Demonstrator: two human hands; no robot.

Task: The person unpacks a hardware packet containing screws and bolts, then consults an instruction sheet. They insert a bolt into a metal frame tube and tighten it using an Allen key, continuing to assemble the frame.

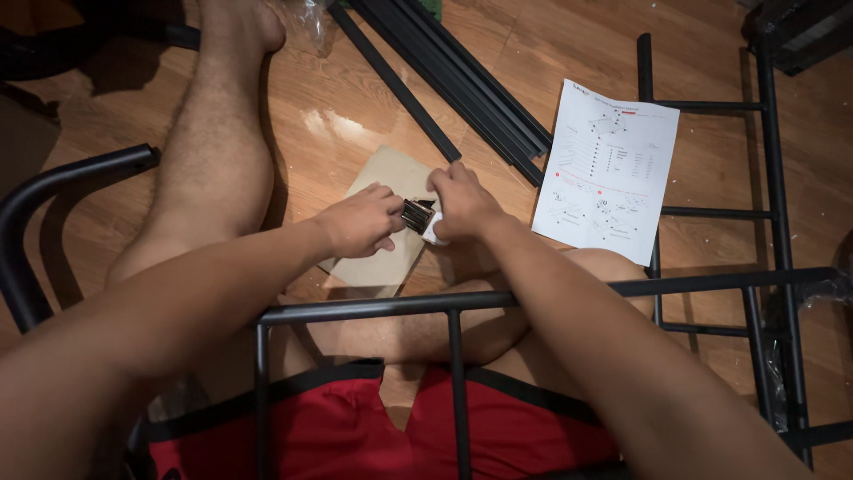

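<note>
My left hand (360, 222) and right hand (462, 204) both grip a small bag of screws (419, 217) above the cardboard sheet (378, 267); the instruction sheet (609, 169) lies right of it.

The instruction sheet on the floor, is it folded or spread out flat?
Spread out flat. The white instruction sheet lies open on the wooden floor, all four corners showing; its right edge overlaps a black metal frame.

A: Where does the one view look from?

B: From the person's head, facing steeply down past both forearms to the wooden floor (338, 124).

A: How near is it?

B: Close. The cardboard sheet (378, 227) sits mid-frame, the black metal frame (462, 307) crosses just below it, nearer the camera, and the instruction sheet (609, 169) lies to its right.
</note>
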